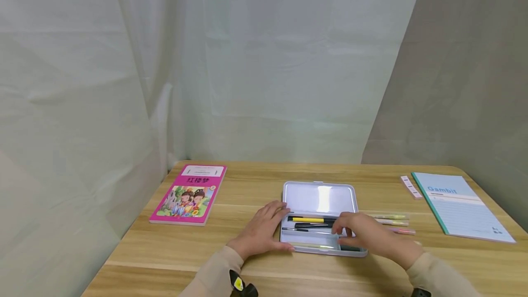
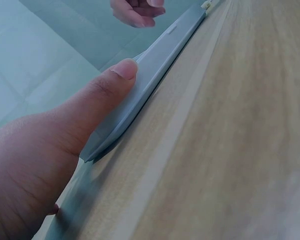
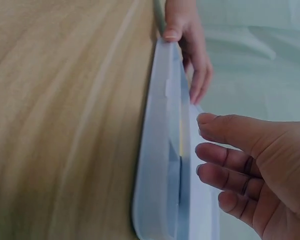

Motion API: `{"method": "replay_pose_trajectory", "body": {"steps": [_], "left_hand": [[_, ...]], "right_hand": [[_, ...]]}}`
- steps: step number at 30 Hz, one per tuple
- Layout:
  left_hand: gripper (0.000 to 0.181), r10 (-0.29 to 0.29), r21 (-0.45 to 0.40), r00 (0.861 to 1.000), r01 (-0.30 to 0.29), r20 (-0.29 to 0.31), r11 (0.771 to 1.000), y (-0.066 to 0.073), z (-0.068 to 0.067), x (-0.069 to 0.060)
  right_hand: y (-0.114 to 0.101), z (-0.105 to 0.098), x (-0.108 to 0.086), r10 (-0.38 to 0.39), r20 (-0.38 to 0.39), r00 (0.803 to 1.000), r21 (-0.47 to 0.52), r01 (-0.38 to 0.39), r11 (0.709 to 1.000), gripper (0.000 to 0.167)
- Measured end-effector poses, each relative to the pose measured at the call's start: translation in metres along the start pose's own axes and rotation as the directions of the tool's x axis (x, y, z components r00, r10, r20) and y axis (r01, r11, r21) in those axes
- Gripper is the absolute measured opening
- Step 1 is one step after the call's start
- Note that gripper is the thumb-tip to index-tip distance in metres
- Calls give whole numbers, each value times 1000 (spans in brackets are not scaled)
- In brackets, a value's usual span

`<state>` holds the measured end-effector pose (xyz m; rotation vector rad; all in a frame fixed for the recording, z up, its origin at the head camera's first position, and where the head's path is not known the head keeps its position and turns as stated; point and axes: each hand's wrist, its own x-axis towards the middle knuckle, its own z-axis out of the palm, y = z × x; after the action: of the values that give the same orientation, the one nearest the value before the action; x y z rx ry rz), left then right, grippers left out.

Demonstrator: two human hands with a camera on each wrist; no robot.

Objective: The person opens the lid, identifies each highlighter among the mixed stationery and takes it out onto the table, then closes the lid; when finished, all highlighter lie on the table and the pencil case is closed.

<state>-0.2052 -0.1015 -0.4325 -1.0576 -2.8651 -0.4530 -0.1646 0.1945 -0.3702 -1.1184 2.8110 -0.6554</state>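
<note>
An open pencil case [image 1: 320, 197] lies on the table, lid folded back, holding a yellow and black pen [image 1: 307, 219], dark pens and a thin brush. My left hand [image 1: 264, 230] holds the case at its left end, the thumb [image 2: 112, 82] on the near edge in the left wrist view. Above the right part of the tray is my right hand [image 1: 365, 233], fingers bent and apart; in the right wrist view nothing shows between the fingers [image 3: 225, 157]. A dark item [image 1: 350, 248] lies in the tray's near right corner.
A pink book [image 1: 189, 195] lies at the left. To the case's right are several pens [image 1: 392, 222], partly behind the right hand. Farther right are a small pink and white strip [image 1: 411, 187] and a notebook [image 1: 462, 207]. Curtains hang behind the table.
</note>
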Motion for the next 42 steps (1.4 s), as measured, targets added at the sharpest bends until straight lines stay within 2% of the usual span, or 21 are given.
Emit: {"method": "replay_pose_trajectory", "body": {"steps": [5,13,24,33,42], "left_hand": [[98,-3,4,1000,3,-2,1000,0,0,1],[99,-12,3,1000,12,10,1000,-1,2,2],[99,-2,16,1000,2,-5,1000,-1,0,3],[99,-11,8,1000,11,1,1000,0,0,3],[100,-4,15,1000,4,-3,1000,-2,4,3]], "right_hand": [[2,10,2,-43,-31,999,-50,42,998,13],[2,17,5,-49,-30,998,-119,45,992,12],[1,22,9,-79,-40,996,-236,68,969,10],[-2,25,10,-109,-65,992,-274,87,958,10],[0,30,9,-99,-80,992,-291,72,954,15]]}}
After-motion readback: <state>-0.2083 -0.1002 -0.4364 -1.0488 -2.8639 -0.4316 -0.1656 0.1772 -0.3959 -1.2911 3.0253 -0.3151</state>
